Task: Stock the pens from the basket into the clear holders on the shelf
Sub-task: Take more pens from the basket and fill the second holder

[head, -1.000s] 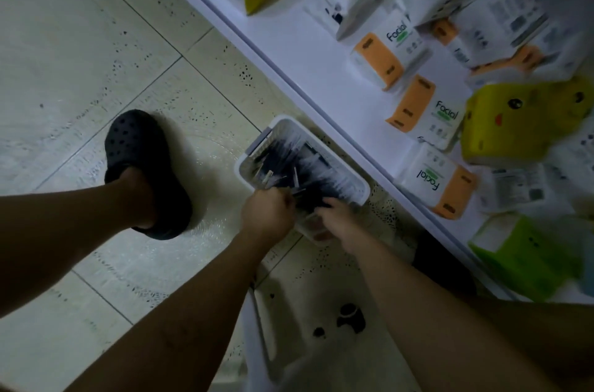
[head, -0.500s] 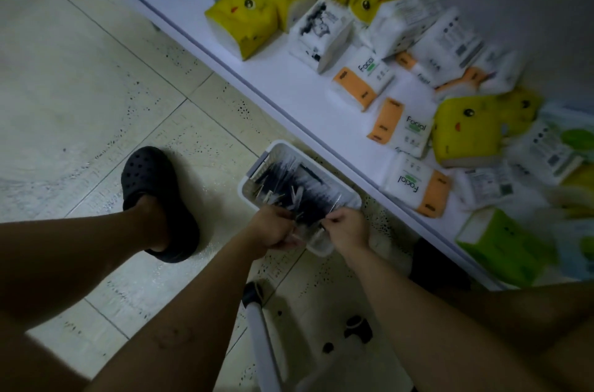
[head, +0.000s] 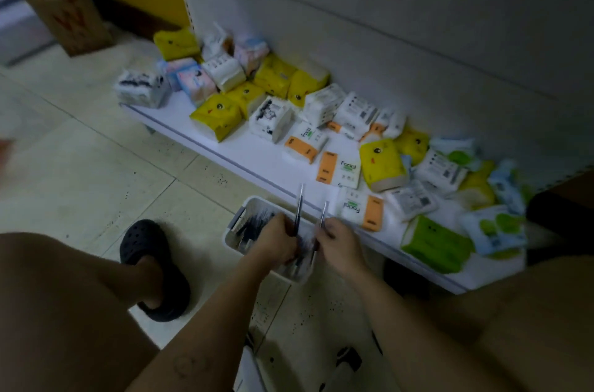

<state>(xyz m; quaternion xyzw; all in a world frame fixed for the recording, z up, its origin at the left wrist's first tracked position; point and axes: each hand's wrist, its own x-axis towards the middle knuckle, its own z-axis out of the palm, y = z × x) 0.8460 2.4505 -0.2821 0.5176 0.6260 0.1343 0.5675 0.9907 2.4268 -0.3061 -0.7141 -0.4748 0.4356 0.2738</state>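
Observation:
A white basket [head: 237,224] of dark pens [head: 254,223] sits on the tiled floor beside the low white shelf [head: 257,154]. Above the basket, my left hand [head: 276,240] grips one pen [head: 299,203] that points up toward the shelf. My right hand [head: 337,239] holds a second pen [head: 322,215], also pointing up. Both hands hover over the basket's right half. No clear holders are in view.
Several tissue packs in yellow [head: 216,115], orange-and-white [head: 337,168] and green [head: 434,244] lie scattered over the shelf. My foot in a dark clog [head: 151,266] stands left of the basket. A white pole [head: 247,369] leans between my arms. A brown box [head: 64,12] stands far left.
Each hand has lifted a pen out of the basket, tips pointing up. The view has tilted upward, showing more of the shelf and back wall.

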